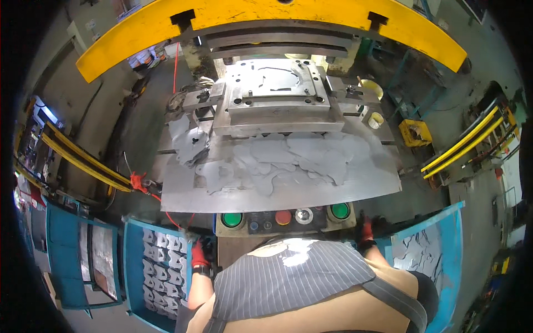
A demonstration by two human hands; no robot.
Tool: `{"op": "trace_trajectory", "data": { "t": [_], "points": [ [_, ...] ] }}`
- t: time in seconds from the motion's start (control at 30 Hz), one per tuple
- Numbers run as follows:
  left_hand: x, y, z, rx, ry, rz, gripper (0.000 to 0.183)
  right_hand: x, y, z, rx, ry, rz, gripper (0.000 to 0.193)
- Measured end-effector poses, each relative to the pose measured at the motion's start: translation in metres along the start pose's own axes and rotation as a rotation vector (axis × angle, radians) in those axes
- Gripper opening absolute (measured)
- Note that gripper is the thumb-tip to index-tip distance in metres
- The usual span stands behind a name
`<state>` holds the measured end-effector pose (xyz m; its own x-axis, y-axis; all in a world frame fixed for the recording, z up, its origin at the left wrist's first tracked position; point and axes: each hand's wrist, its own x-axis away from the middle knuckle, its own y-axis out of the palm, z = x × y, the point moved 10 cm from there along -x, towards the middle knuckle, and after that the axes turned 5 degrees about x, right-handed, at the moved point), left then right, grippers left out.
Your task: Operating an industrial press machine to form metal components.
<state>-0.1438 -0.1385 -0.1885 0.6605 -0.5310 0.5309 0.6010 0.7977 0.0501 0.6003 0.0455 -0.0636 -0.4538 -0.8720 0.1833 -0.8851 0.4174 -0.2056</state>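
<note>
My left hand, in a red glove with a dark wristband, hangs low beside the left blue bin, which holds rows of grey cut metal pieces. At the right corner of the control panel is my right hand, in a red and dark glove. Both hands are small and partly dark, so their fingers cannot be made out. Ahead, several flat grey metal pieces lie overlapping on the steel press table. Behind them, the lower die carries a thin bright plate.
A yellow press beam spans the top. Two green buttons flank a red button on the panel. At the right stands another blue bin with metal pieces. Yellow guard rails run at both sides; a yellow crate sits right.
</note>
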Motion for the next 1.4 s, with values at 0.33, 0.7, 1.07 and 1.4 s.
{"op": "trace_trajectory", "data": {
  "t": [0.33,0.7,1.07,1.4],
  "points": [
    [0.052,0.203,0.088,-0.775,0.066,-0.589,0.047,-0.023,0.061,0.021,0.158,0.184,-0.381,0.028],
    [0.041,0.200,0.067,-0.566,-0.162,-0.548,0.026,-0.016,0.062,0.018,0.020,0.272,-0.276,0.024],
    [-0.037,0.179,0.034,-1.040,0.345,-0.740,0.042,-0.042,0.064,0.057,0.211,0.179,-0.358,0.048],
    [0.011,0.092,0.030,-0.075,0.107,-0.399,0.037,-0.005,0.016,-0.058,-0.062,0.036,0.167,0.033]
  ]
}}
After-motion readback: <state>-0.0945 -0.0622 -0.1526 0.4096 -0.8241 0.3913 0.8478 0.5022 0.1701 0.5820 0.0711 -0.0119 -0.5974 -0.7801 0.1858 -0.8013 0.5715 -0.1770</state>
